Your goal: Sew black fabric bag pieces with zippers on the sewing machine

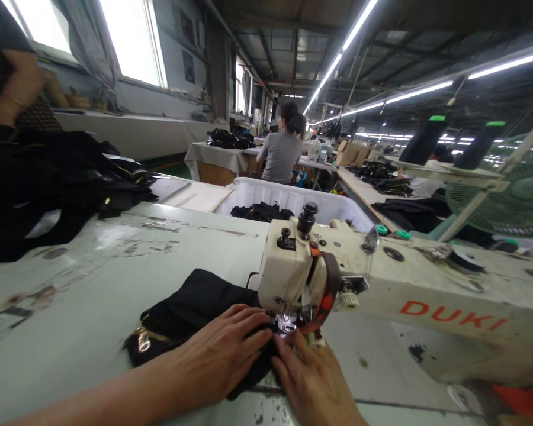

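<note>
A black fabric piece [199, 296] with a gold zipper end [144, 338] lies on the sewing machine bed, its right edge under the presser foot [286, 322]. My left hand [231, 343] rests on top of the fabric, fingers stretched out and lying flat, their tips just left of the foot. Close in front of the foot, my right hand [308, 370] has its thumb and fingers drawn together at the fabric's near right edge; its grip is partly hidden. The white sewing machine [293, 263] stands over both hands, with an orange and dark strap [327, 290] hanging by its needle area.
Black garment pieces [57, 183] are heaped on the left, beside a co-worker's arm [22, 83]. Behind the machine stands a white plastic bin [337, 204] with black fabric inside. Another person [281, 154] sits beyond it. A green fan [515, 192] and thread cones [424, 142] are at right.
</note>
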`<state>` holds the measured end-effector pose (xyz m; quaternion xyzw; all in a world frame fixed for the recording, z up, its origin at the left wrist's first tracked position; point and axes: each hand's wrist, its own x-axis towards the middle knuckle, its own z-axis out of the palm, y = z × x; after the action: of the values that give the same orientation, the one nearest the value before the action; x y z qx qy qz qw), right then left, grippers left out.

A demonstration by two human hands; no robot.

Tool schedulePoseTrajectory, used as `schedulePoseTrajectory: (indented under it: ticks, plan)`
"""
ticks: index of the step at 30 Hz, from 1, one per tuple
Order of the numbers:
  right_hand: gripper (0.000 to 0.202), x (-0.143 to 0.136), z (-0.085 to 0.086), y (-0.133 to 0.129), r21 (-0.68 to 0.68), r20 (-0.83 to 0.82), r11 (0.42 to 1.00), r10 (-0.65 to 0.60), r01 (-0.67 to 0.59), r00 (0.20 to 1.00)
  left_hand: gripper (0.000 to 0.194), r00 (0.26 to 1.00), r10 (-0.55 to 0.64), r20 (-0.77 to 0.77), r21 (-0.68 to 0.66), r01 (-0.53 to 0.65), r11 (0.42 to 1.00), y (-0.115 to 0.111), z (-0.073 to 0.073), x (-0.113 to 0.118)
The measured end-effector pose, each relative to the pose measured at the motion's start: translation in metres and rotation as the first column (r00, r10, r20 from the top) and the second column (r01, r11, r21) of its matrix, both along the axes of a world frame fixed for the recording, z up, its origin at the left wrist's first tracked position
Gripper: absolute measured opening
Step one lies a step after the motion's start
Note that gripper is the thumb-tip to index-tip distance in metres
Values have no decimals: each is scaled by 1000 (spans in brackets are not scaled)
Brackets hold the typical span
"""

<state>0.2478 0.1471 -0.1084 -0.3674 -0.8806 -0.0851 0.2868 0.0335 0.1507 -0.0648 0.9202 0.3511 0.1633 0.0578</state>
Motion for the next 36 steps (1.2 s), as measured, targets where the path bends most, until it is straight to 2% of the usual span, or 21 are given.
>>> schedulePoseTrajectory:
  ticks: [4,8,11,14,17,22,27,31,34,36]
  plan:
    - [28,3,7,0,-86,-5,996,22,-22,1000,23,1000,7,-2,-3,-7,1000,1,-1,-1]
    - [23,12,29,4,-273,10,962,26,-23,1000,30,999,-8,37,-1,8,1000,2,-3,-2]
    - [23,19,43,11,-324,97,945,70,-35,993,28,996,10,84,-20,-8,1000,-1,-2,-1]
    - [21,22,46,15,-277,197,956,156,-98,968,20,991,-2,133,-32,6,999,-7,3,-1]
    - [16,22,41,13,-168,234,964,244,-208,941,24,992,-35,123,-37,40,999,-13,5,-1]
    - [30,19,33,3,-7,360,940,321,-341,876,28,991,-11,131,-10,12,1000,-19,1,0]
    - [20,9,27,-1,95,319,928,315,-361,894,16,982,-1,188,33,-5,999,-21,-4,4]
    - [24,7,27,1,156,231,903,360,-400,904,8,977,32,209,147,-64,987,-22,-9,8]
    - [25,10,28,2,161,222,894,380,-418,898,10,979,27,201,229,-74,971,-23,-10,8]
    - [23,11,28,2,153,241,891,386,-428,890,17,988,-6,152,242,-32,970,-25,-10,8]
